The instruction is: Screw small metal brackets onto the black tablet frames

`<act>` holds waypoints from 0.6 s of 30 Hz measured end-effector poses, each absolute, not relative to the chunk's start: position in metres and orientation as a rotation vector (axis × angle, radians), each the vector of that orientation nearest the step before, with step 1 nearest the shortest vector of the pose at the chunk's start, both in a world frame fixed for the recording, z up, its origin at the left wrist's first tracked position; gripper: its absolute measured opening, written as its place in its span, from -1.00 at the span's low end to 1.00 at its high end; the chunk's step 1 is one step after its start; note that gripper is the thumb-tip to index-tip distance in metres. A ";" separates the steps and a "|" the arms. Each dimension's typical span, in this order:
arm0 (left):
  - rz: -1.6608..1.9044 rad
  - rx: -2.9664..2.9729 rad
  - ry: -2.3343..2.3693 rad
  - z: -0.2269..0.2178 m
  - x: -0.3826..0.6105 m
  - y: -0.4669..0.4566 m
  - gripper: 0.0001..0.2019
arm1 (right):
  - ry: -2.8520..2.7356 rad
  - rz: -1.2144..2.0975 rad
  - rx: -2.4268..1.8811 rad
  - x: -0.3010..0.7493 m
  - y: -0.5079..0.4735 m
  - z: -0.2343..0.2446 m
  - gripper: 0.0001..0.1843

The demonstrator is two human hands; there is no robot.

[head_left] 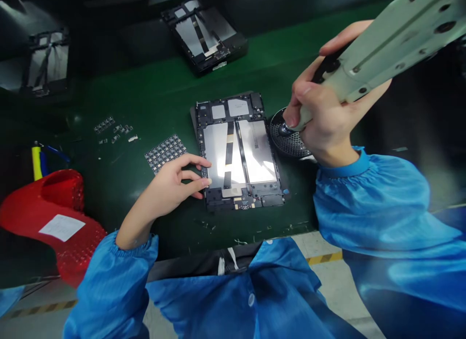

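Observation:
An opened tablet housing [257, 149] lies on the green bench mat, its inside facing up with flat ribbon cables across bright silver panels. Against its left edge rests my left hand [180, 181], fingers apart, thumb and index fingertip touching the frame. My right hand [324, 106] is closed around a pale green electric screwdriver [393, 42], held tilted. The screwdriver's metal tip end points down at a round perforated metal dish [291, 140] just right of the housing; whether it touches the dish I cannot tell. Left of the housing lies a sheet of small components [165, 152], partly behind my left hand.
Loose small parts [116, 127] are scattered to the left. A red slipper-shaped holder [54, 212] with a white label stands at the left edge, near a yellow tool [37, 161]. Two more opened tablets [204, 35] sit toward the back. The bench's front edge runs close to my body.

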State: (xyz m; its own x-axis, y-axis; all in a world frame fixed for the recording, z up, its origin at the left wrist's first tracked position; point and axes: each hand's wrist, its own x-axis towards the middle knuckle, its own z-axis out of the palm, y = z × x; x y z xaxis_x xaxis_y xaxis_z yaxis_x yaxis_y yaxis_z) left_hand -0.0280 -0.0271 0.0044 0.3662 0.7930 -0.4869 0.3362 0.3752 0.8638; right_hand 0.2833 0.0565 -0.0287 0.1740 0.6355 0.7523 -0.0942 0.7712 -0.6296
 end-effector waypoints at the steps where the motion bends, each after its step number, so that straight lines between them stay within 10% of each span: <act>1: 0.416 1.217 1.212 0.004 -0.028 -0.027 -0.54 | -1.319 0.550 -0.519 0.284 0.056 -0.029 -0.58; 18: 0.501 1.319 1.089 -0.002 -0.022 -0.029 -0.66 | -1.324 0.582 -0.720 0.283 0.044 -0.017 -0.37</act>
